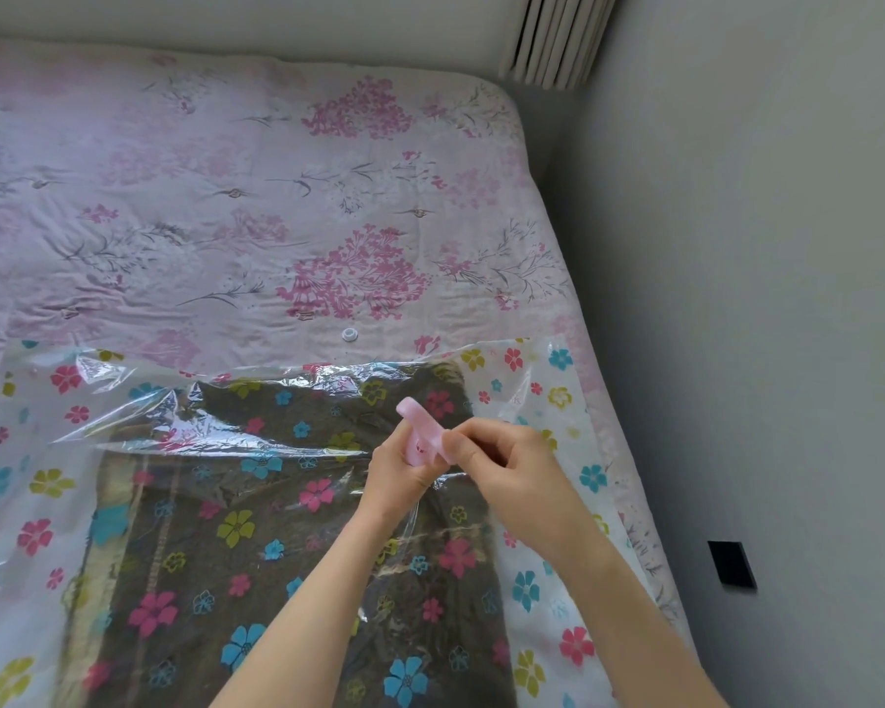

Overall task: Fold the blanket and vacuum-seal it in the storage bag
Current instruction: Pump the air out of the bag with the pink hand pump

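A folded dark brown blanket (287, 544) lies inside a clear storage bag (37, 503) printed with coloured flowers, spread flat on the bed. Above the bag's right half, my left hand (397, 472) and my right hand (502, 462) meet around a small pink plastic clip (422, 434). My left hand grips the clip from below. The fingers of my right hand pinch its near end. The clip's far end sticks up past my fingers.
The bed carries a pink floral quilt (226, 196). A small white round cap (349, 335) lies on the quilt just beyond the bag. A grey wall (736, 298) runs along the bed's right edge, with a black square (731, 563) low on it. A radiator (558, 38) stands at the back.
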The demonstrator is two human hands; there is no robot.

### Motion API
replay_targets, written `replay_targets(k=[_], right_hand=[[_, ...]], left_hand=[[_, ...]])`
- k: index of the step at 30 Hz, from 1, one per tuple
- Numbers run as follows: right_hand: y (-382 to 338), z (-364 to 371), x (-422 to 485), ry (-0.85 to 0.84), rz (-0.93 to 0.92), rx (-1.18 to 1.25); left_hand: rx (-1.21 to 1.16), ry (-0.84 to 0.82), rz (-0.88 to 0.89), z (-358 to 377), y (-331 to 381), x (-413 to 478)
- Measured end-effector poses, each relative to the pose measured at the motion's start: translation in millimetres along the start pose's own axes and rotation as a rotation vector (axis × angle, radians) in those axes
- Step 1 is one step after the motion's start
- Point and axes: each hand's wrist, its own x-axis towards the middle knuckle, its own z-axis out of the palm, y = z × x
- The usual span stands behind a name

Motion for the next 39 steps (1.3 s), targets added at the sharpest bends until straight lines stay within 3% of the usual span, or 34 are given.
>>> replay_targets(k=[4, 12, 20, 26, 29, 36, 39], right_hand=[[-17, -16, -13, -0.030, -0.082, 0.081], [48, 23, 28, -0.017, 0.222, -0.169], [-25, -16, -9, -0.012, -0.093, 0.077], [35, 18, 29, -0.026, 0.129, -0.169], [44, 21, 34, -0.028, 0.202, -0.177], [-17, -19, 0, -0.027, -0.137, 0.040], [5, -14, 12, -0.033, -0.076, -0.063]], left_hand=[[0.004, 0.000, 0.015, 1, 2, 1], [0.013, 0.007, 0.002, 1, 1, 1], [0.040, -0.014, 0.010, -2, -4, 8], [0.015, 0.001, -0.023, -4, -2, 7], [0.015, -0.007, -0.011, -3, 1, 7], [0.047, 0.013, -0.020, 0, -3, 9], [0.038, 0.009, -0.008, 2, 1, 8]])
